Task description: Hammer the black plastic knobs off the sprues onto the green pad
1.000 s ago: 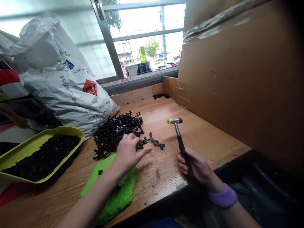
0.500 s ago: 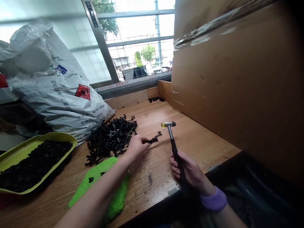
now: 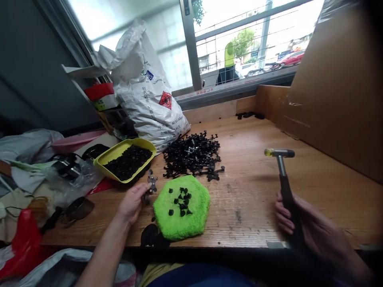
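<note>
My left hand (image 3: 131, 203) is left of the green fuzzy pad, its fingers pinched on a small black knobbed part (image 3: 153, 181). On the hexagonal green pad (image 3: 163, 227) lie several small black pieces (image 3: 183, 201). My right hand (image 3: 308, 223), partly blurred, is wrapped round the black handle of a small hammer (image 3: 280, 161). The hammer stands upright, its head with one yellow face raised over the right of the table. Behind the pad is a heap of black jointed parts (image 3: 191, 153), a few lying loose at its near edge.
A yellow tray (image 3: 100, 164) of small black pieces stands at the left, before a white printed sack (image 3: 149, 103). A large cardboard box (image 3: 338, 103) walls the right side. More black parts (image 3: 249, 115) lie far back. A dark cup (image 3: 78, 209) and plastic bags crowd the left end.
The view has swung left. My left hand has moved from in front of the heap to the pad's left side, the black part in its fingers. My right hand keeps the hammer raised.
</note>
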A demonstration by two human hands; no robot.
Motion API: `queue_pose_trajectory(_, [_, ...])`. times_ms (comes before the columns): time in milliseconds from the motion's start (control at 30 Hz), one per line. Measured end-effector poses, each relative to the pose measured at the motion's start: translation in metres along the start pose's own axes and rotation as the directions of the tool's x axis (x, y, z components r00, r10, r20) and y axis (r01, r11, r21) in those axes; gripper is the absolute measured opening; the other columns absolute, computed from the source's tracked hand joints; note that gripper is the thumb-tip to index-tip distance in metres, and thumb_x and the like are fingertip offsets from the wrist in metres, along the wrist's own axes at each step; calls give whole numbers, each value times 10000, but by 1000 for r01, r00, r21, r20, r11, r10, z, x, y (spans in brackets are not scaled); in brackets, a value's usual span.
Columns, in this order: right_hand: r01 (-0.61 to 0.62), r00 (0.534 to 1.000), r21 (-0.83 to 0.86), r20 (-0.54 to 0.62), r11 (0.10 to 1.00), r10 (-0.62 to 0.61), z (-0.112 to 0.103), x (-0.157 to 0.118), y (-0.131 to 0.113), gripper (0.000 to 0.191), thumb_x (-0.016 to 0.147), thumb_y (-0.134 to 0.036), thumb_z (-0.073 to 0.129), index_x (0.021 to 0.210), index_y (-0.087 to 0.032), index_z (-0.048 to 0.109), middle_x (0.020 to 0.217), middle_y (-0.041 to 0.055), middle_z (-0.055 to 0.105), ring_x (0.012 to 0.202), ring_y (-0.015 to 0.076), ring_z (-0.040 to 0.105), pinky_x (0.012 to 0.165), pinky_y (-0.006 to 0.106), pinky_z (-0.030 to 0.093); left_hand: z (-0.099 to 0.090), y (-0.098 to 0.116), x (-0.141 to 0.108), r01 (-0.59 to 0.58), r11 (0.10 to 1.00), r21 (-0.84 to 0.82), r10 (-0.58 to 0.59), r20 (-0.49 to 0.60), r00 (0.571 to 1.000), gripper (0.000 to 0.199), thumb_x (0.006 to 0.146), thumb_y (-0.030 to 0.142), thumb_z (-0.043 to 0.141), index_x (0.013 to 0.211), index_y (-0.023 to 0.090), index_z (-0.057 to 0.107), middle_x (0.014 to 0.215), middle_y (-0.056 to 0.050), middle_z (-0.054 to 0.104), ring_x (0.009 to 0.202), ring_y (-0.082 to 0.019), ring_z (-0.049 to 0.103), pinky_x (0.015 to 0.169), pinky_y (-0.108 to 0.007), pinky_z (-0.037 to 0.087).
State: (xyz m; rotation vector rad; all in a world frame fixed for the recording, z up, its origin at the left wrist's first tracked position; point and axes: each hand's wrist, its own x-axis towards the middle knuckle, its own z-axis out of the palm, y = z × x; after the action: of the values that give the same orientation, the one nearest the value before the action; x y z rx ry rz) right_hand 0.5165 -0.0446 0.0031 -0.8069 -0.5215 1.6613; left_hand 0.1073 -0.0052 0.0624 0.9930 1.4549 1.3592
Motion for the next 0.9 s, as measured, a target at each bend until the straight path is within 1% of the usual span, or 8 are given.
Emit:
queue_pose_trajectory(33, [-7,1000,-13,-26,1000,6,1,0,0,188,809,-382,498,788,-210,571,639,5,352,494,111,340,410,250,333,-6,-10,-5,35,999,-16,-35,12,999,290,602,327,744,733,94,630,683,-17,604,571,-65,493,491,-144,364])
queue_pose_trajectory(100, [-20,997,-25,-69,999,18,3,0,2,181,804,-374,505,776,-210,575,644,7,342,496,107,337,409,251,335,-10,-26,-14,93,994,-65,-90,49,995,259,614,292,743,731,91,627,662,-6,594,523,-46,457,462,-137,343])
queue_pose_trajectory(200, [-44,992,-31,-121,999,40,2,3,4,179,808,-368,499,767,-214,580,648,-2,314,485,90,330,401,239,331,-9,-38,-28,163,978,-130,-152,90,984,274,639,237,731,852,117,607,678,1,594,502,-38,446,431,-127,315])
queue_pose_trajectory(267, [-60,988,-44,-148,997,53,-2,5,5,180,807,-373,502,768,-217,581,645,-9,299,473,78,329,392,229,328,-6,-39,-36,196,968,-159,-178,120,977,276,664,214,711,895,124,588,707,-3,592,518,-40,461,427,-122,318])
queue_pose_trajectory(367, [-79,985,-76,-156,994,67,-7,8,5,172,797,-383,522,784,-223,584,633,-11,300,458,71,337,380,223,332,0,-38,-44,234,950,-206,-201,170,965,207,706,197,669,873,115,578,724,-5,575,516,-34,455,426,-116,334])
queue_pose_trajectory(467, [-100,983,-100,-166,990,83,-8,11,5,190,792,-403,541,759,-219,575,605,-17,297,434,68,327,360,216,329,6,-38,-46,265,935,-237,-220,199,955,170,721,177,646,858,108,572,735,-16,574,515,-33,457,422,-112,349])
queue_pose_trajectory(667, [-90,971,-116,-230,989,61,-1,12,3,204,658,-361,646,748,-203,553,581,-23,321,417,73,317,317,204,355,11,-42,-44,278,935,-220,-234,205,950,152,719,165,639,835,100,565,723,-33,589,494,-33,452,408,-107,369])
queue_pose_trajectory(900, [-88,974,-149,-219,985,54,0,11,3,201,663,-361,636,749,-204,547,582,-25,318,420,77,313,317,205,361,13,-37,-45,271,945,-182,-239,178,954,133,695,152,652,787,101,571,689,-26,601,464,-35,455,399,-115,397])
